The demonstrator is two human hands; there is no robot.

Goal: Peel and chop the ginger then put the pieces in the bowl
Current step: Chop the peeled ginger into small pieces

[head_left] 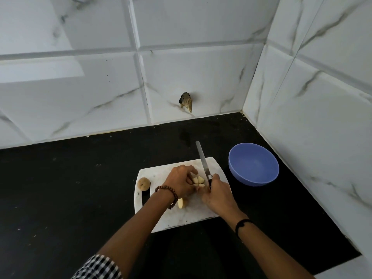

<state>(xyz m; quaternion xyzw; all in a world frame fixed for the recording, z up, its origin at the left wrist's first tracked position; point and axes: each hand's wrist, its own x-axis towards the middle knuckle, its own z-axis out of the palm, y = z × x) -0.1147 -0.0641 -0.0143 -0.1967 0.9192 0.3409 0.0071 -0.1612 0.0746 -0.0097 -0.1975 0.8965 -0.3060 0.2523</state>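
Several pale yellow peeled ginger pieces [198,181] lie on the white cutting board [161,174]. My left hand [180,181] rests on the board with its fingertips touching the pieces. My right hand [216,193] grips the handle of a knife [202,160], whose blade points away from me just right of the pieces. Another peeled ginger piece [181,203] lies under my left wrist. A brown unpeeled ginger chunk [143,184] sits at the board's left edge. The empty blue bowl [253,164] stands to the right of the board.
The board lies on a black counter [80,188] in a corner of white marble-tiled walls. A dark hole with a stub [186,101] shows in the back wall. The counter's right edge runs close beside the bowl.
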